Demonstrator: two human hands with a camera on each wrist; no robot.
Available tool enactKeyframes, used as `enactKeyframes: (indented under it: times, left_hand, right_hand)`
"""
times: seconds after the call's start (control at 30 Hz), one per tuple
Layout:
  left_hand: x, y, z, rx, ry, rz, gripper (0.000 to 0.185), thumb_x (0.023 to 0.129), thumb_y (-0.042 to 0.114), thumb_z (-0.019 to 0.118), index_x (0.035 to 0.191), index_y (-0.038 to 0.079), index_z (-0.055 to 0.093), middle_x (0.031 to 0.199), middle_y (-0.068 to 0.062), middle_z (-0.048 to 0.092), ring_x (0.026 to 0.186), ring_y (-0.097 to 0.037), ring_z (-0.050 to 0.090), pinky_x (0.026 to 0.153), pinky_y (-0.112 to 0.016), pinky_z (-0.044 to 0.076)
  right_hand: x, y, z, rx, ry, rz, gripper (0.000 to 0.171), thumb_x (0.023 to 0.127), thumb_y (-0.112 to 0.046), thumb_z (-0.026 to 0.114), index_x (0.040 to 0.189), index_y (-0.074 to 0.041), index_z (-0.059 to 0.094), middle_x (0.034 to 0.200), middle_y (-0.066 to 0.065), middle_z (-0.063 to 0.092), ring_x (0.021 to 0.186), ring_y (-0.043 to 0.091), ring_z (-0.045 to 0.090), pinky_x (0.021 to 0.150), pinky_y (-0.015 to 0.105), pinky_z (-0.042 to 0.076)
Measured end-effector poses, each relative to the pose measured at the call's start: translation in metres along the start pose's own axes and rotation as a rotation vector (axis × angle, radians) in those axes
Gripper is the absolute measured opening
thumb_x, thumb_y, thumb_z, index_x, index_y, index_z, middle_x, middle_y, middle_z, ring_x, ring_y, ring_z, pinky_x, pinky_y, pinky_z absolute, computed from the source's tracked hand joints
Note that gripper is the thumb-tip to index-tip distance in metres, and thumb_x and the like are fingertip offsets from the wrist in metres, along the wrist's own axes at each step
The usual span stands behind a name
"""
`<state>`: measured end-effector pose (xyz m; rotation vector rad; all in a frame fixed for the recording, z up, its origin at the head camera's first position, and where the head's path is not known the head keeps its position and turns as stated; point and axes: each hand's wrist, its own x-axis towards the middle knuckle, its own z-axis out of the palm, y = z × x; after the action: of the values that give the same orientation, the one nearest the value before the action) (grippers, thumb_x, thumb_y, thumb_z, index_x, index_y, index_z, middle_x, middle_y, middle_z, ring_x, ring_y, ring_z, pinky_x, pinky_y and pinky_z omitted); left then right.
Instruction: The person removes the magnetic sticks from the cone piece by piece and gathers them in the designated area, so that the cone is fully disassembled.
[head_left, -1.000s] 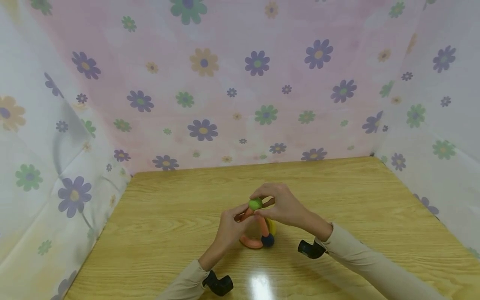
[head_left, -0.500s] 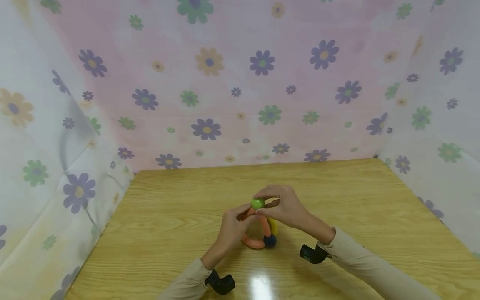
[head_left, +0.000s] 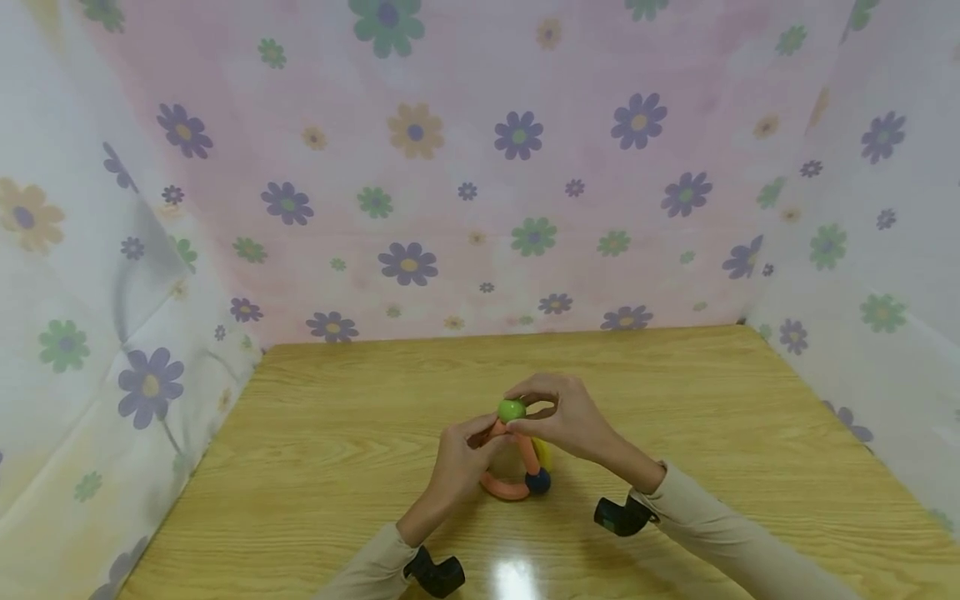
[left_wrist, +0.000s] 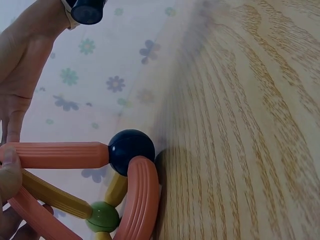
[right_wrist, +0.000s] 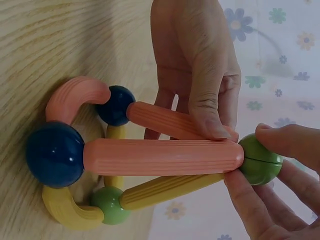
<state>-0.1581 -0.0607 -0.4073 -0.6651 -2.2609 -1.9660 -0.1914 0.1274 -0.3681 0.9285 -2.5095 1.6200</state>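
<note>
A small toy frame of ribbed rods and balls stands on the wooden table (head_left: 675, 392). My right hand (head_left: 525, 410) pinches the green ball (head_left: 512, 409) at its top, fingertips (right_wrist: 272, 137) above and below the ball (right_wrist: 257, 160). My left hand (head_left: 480, 435) pinches the upper ends of the orange rods (right_wrist: 165, 156), its thumb (right_wrist: 207, 107) pressing on them. The rods run down to two dark blue balls (right_wrist: 55, 155) (right_wrist: 116, 105). A yellow rod (right_wrist: 170, 190) leads to a lower green ball (right_wrist: 109, 204). Curved orange (left_wrist: 142, 200) and yellow pieces (right_wrist: 65, 207) form the base.
Flowered cloth walls (head_left: 465, 183) close in the table at the back and on both sides. Black wrist camera mounts (head_left: 618, 515) (head_left: 435, 573) sit on both beige sleeves. A bright light reflection (head_left: 517, 575) lies on the table near the front edge.
Both hands keep the same hold at the top of the frame. Only the head view has shifted slightly.
</note>
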Motion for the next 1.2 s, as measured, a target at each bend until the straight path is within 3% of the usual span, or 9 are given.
enactKeyframes:
  times: [0.23,0.43,0.7,0.97,1.2]
  left_hand:
    - [0.0,0.0,0.0,0.024,0.009,0.008,0.038,0.086,0.003,0.066,0.122,-0.005,0.059,0.114,-0.016,0.064,0.1,-0.026,0.064,0.079,-0.025,0.051]
    - [0.001,0.002,-0.002,0.04,0.008,0.0,0.039,0.085,0.004,0.068,0.123,-0.004,0.06,0.115,-0.016,0.064,0.101,-0.028,0.063,0.081,-0.033,0.052]
    - [0.0,0.004,-0.004,0.074,-0.008,-0.034,0.039,0.086,0.008,0.068,0.124,0.001,0.06,0.12,-0.015,0.062,0.105,-0.027,0.061,0.071,-0.027,0.049]
    - [0.0,0.005,-0.003,0.09,-0.01,-0.009,0.039,0.087,0.008,0.067,0.125,0.001,0.06,0.121,-0.017,0.061,0.11,-0.028,0.059,0.081,-0.038,0.051]
    - [0.0,0.005,-0.004,0.102,-0.005,0.001,0.038,0.087,0.007,0.067,0.124,0.0,0.06,0.119,-0.017,0.062,0.107,-0.027,0.061,0.076,-0.034,0.052]
  right_hand:
    - [0.004,0.004,-0.01,0.031,0.038,0.024,0.032,0.081,-0.019,0.076,0.111,-0.009,0.068,0.107,0.006,0.065,0.096,0.023,0.063,0.072,0.029,0.054]
    - [0.005,0.006,-0.021,0.025,0.04,-0.013,0.033,0.082,-0.012,0.075,0.113,-0.006,0.066,0.112,0.009,0.061,0.099,0.026,0.06,0.075,0.029,0.054]
    - [0.001,0.016,-0.04,-0.012,0.051,-0.004,0.035,0.081,-0.004,0.073,0.114,-0.008,0.065,0.114,0.01,0.057,0.099,0.027,0.058,0.075,0.029,0.054]
    - [-0.006,0.033,-0.058,-0.131,0.094,0.003,0.033,0.079,-0.002,0.076,0.109,-0.007,0.064,0.108,0.01,0.059,0.094,0.028,0.059,0.074,0.028,0.053]
    - [-0.008,0.051,-0.064,-0.24,0.102,0.018,0.032,0.075,0.001,0.078,0.105,-0.005,0.066,0.105,0.01,0.059,0.09,0.027,0.057,0.071,0.031,0.054]
